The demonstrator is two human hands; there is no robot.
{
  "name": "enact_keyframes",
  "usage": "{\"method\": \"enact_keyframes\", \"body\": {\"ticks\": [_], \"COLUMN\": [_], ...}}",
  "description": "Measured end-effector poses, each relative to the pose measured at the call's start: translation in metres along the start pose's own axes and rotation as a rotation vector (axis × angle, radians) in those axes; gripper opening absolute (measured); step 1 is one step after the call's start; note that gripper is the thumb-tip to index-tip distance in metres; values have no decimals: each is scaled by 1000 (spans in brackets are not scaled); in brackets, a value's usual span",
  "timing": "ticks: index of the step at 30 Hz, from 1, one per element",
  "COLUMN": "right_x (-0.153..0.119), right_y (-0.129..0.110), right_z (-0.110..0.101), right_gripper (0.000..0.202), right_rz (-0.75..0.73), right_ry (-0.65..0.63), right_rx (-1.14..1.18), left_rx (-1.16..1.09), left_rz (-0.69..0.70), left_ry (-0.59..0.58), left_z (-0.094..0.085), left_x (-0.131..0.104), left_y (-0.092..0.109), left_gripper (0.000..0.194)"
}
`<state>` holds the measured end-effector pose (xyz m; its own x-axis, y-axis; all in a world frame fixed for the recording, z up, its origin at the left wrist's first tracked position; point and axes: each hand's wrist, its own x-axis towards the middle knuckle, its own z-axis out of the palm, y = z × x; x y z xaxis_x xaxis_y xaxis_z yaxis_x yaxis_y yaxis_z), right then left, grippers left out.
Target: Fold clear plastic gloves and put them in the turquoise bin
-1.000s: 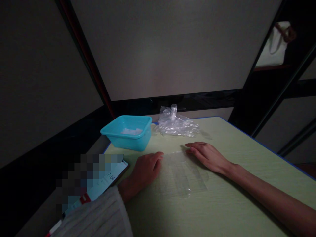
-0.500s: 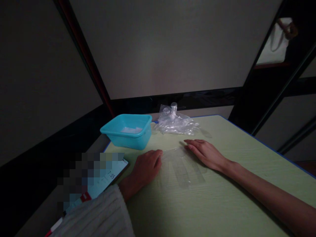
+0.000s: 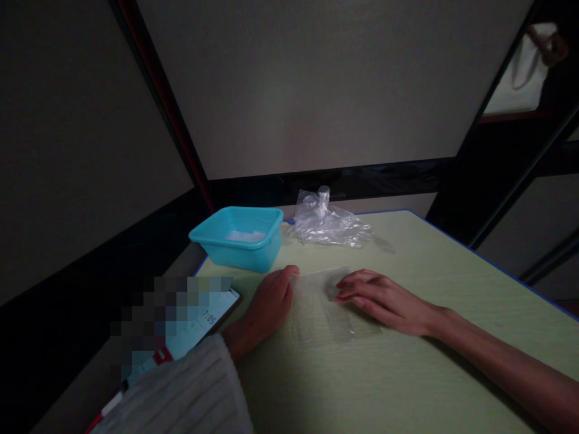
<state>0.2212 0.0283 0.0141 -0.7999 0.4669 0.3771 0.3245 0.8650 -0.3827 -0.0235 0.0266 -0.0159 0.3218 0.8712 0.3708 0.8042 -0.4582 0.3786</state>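
A clear plastic bag (image 3: 316,307) lies flat on the pale green table (image 3: 312,392). At the bag's upper left corner is my left hand (image 3: 271,301), its fingers curled and the thumb close to the index finger, pinching the bag's edge. My right hand (image 3: 384,301) rests on the bag's right side with the fingers extended and slightly bent, palm down. Behind the hands sits a crumpled heap of clear plastic bags (image 3: 332,226).
A turquoise basket (image 3: 239,256) with something whitish inside stands at the back left. A phone (image 3: 203,319) with a lit screen and a red and white cable lies beside my left forearm. Panels rise behind the table.
My right hand has moved down and a little toward me over the bag. My left hand stays at the bag's corner. The whole view has shifted slightly.
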Motion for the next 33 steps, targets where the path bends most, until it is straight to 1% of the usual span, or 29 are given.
{"method": "enact_keyframes", "body": {"ticks": [2, 7, 11, 16, 24, 33], "right_x": [-1, -8, -11, -10, -5, -2], "right_y": [7, 32, 41, 40, 35, 32], "right_z": [-4, -15, -14, -7, -3, -3], "right_gripper": [34, 37, 37, 37, 41, 36], "right_rz": [30, 159, 217, 269, 336, 389], "right_ry": [21, 60, 79, 94, 80, 84], "right_rx": [0, -55, -62, -69, -116, -89], "left_rx": [-9, -13, -12, -20, -22, 36], "left_rz": [-5, -30, -27, -6, 56, 104], "left_ry": [4, 48, 74, 104, 82, 66], "left_z": [0, 3, 5, 4, 5, 9], "left_x": [0, -1, -1, -1, -3, -4], "left_y": [-1, -7, -12, -12, -9, -11], "left_gripper": [33, 34, 33, 40, 39, 35]}}
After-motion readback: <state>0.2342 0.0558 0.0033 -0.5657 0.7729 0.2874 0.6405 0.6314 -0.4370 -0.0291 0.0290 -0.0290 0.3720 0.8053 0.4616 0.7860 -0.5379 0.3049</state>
